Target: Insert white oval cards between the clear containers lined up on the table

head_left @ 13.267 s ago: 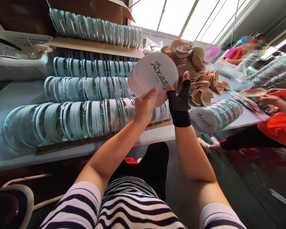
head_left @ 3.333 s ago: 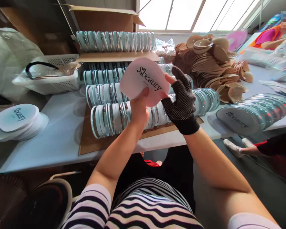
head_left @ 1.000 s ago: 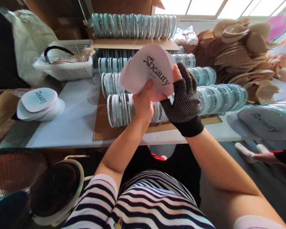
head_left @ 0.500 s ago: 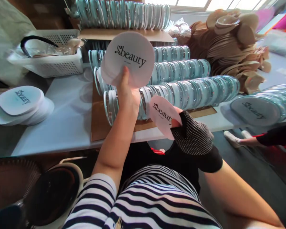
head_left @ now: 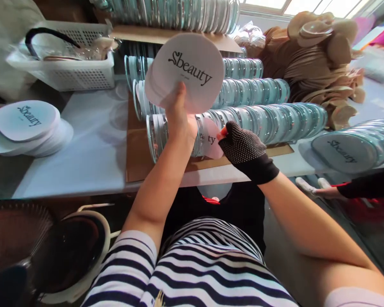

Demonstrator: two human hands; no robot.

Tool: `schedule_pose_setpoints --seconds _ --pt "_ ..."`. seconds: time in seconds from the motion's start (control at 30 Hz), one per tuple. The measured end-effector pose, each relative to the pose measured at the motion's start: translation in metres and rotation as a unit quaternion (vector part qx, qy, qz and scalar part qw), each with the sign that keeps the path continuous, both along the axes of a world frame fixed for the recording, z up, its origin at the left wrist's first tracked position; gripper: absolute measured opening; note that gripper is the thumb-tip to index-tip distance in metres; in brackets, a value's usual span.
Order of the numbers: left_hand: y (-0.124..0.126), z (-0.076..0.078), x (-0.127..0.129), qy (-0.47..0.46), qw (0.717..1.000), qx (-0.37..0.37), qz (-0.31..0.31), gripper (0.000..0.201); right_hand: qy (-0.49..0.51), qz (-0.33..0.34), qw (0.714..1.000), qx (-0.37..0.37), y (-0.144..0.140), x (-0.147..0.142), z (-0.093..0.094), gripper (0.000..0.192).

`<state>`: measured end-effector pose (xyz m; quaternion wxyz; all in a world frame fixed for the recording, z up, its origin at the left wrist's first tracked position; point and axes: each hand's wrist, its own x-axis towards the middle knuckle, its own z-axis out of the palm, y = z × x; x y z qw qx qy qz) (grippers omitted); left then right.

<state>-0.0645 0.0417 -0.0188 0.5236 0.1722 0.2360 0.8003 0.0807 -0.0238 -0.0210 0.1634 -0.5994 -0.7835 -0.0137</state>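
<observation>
My bare left hand [head_left: 181, 113] grips a stack of white rounded cards [head_left: 195, 55] printed "Sbeauty", thumb on the front of the top card. My right hand [head_left: 241, 147], in a dark dotted fingerless glove, is closed on the edge of a single printed card [head_left: 208, 138]. That card sits among the clear round discs of the front row [head_left: 272, 121], part of it behind the rim of a disc and my left wrist. More rows of upright discs [head_left: 256, 89] stand behind, on brown cardboard [head_left: 136, 164].
Another pile of printed cards [head_left: 25, 121] lies at the table's left. A white basket [head_left: 83, 76] holds bagged items. Discs with a printed front [head_left: 342, 149] line the right side, near heaped beige rounded pieces [head_left: 316, 64]. A round stool [head_left: 73, 251] and a person's feet [head_left: 310, 185] are below.
My right hand has moved left and forward, bringing its card from in front of the front row in among the discs. The left hand still holds its stack.
</observation>
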Motion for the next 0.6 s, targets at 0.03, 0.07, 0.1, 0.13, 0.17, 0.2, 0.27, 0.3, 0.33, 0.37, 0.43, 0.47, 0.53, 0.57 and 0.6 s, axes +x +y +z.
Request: schedule_pose_setpoints --seconds 0.03,0.07,0.1,0.13,0.17,0.2,0.27,0.3,0.33,0.37,0.43,0.47,0.53,0.57,0.6 --pt "-0.001 0.000 0.001 0.003 1.000 0.002 0.002 0.041 0.013 0.007 1.000 0.003 0.002 0.001 -0.002 0.026" --pt "-0.002 0.000 0.001 0.006 1.000 0.002 0.002 0.040 0.023 0.015 1.000 -0.002 0.004 0.000 -0.004 0.025" --pt "-0.002 -0.001 0.001 0.009 1.000 0.004 0.001 0.039 0.027 0.021 0.999 -0.011 0.006 -0.002 -0.006 0.024" --pt "-0.001 -0.001 0.000 0.013 1.000 0.005 -0.002 0.038 0.021 0.023 0.999 -0.023 0.008 -0.005 -0.006 0.025" --pt "-0.001 -0.002 0.000 0.016 1.000 0.006 -0.005 0.038 0.005 0.020 0.999 -0.033 0.008 -0.009 -0.006 0.027" --pt "0.000 -0.002 0.000 0.016 1.000 0.011 -0.008 0.039 -0.019 0.014 0.999 -0.042 0.008 -0.013 -0.005 0.029" --pt "0.001 -0.003 -0.001 0.014 1.000 0.016 -0.014 0.042 -0.082 0.005 0.994 -0.067 0.005 -0.020 -0.002 0.030" --pt "0.001 -0.003 -0.001 0.017 1.000 0.014 -0.016 0.043 -0.111 0.009 0.990 -0.083 0.003 -0.022 0.000 0.029" --pt "0.000 -0.002 -0.001 0.024 0.999 0.012 -0.017 0.044 -0.133 0.017 0.986 -0.101 0.001 -0.024 0.000 0.027" --pt "0.000 -0.002 -0.001 0.036 0.999 0.010 -0.015 0.045 -0.141 0.026 0.982 -0.119 -0.001 -0.024 0.000 0.025" --pt "-0.002 -0.002 0.000 0.075 0.997 -0.002 -0.004 0.045 -0.082 0.040 0.980 -0.175 -0.003 -0.021 -0.004 0.019" --pt "-0.003 -0.002 0.000 0.096 0.995 -0.008 0.002 0.044 -0.009 0.047 0.974 -0.222 -0.004 -0.018 -0.007 0.017" --pt "-0.004 -0.003 0.001 0.125 0.992 -0.020 0.017 0.042 0.195 0.075 0.919 -0.335 -0.005 -0.009 -0.013 0.019" --pt "-0.004 -0.003 0.001 0.130 0.991 -0.022 0.021 0.041 0.292 0.094 0.875 -0.375 -0.006 -0.004 -0.015 0.022" --pt "-0.004 -0.004 0.002 0.127 0.991 -0.018 0.024 0.040 0.363 0.113 0.836 -0.395 -0.006 0.000 -0.015 0.025"
